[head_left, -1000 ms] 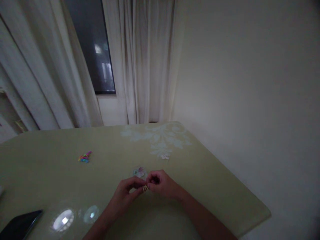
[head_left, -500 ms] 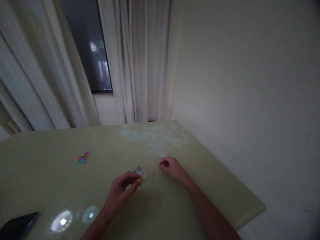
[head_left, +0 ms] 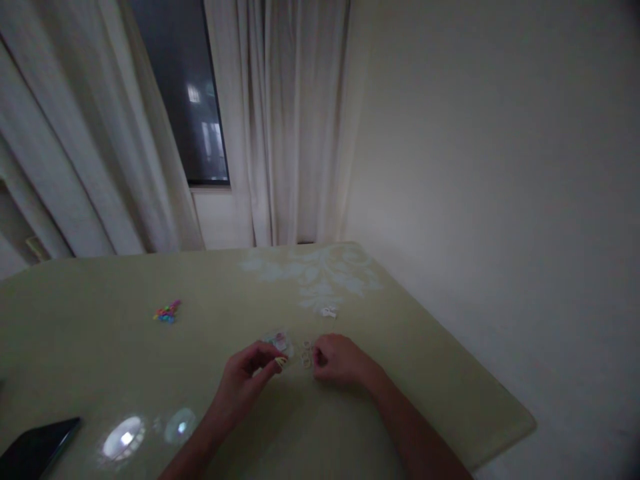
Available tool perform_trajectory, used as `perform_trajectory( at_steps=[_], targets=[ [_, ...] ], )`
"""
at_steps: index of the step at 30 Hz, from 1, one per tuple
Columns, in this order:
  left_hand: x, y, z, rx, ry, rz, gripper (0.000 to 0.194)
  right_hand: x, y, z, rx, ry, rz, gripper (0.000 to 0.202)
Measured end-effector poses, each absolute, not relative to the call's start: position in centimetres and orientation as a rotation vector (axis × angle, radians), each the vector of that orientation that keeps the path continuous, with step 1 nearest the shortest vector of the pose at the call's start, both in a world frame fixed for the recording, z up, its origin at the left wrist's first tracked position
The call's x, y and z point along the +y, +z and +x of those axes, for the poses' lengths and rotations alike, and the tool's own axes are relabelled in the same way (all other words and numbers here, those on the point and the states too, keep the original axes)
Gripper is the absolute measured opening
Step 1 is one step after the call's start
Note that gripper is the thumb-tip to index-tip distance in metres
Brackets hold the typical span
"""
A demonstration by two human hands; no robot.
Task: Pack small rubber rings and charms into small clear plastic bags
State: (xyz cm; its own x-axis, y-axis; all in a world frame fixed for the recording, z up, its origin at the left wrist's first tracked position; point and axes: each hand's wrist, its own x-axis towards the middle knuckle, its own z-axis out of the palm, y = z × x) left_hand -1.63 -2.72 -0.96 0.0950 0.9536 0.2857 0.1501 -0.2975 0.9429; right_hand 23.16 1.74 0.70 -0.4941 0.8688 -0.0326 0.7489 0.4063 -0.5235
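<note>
In the head view, pale yellow loops (head_left: pixel 281 362) are pinched between the left hand's (head_left: pixel 243 377) thumb and fingers. More loops (head_left: pixel 307 363) are spread on the table (head_left: pixel 425 380), just left of the right hand (head_left: pixel 343 359); its fingers are curled, their grip cannot be told. Colourful pieces (head_left: pixel 167 312) are seen farther left.

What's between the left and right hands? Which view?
Small pale rings lie on the table between the left hand and the right hand, closer to the right. It shows in the head view.
</note>
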Motion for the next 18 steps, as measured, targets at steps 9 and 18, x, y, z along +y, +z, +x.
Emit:
perform_trajectory(
  at_steps=[9, 18],
  targets=[
    [-2.7, -1.6, -1.3, 1.104, 1.274, 1.695, 0.015, 0.5, 0.8, 20.6, -1.929, 1.295, -0.975, 0.019],
    [-2.4, -1.6, -1.2, 1.057, 1.432, 1.783, 0.017, 0.1, 0.0, 19.1, -1.749, 1.455, -0.806, 0.043]
  ],
)
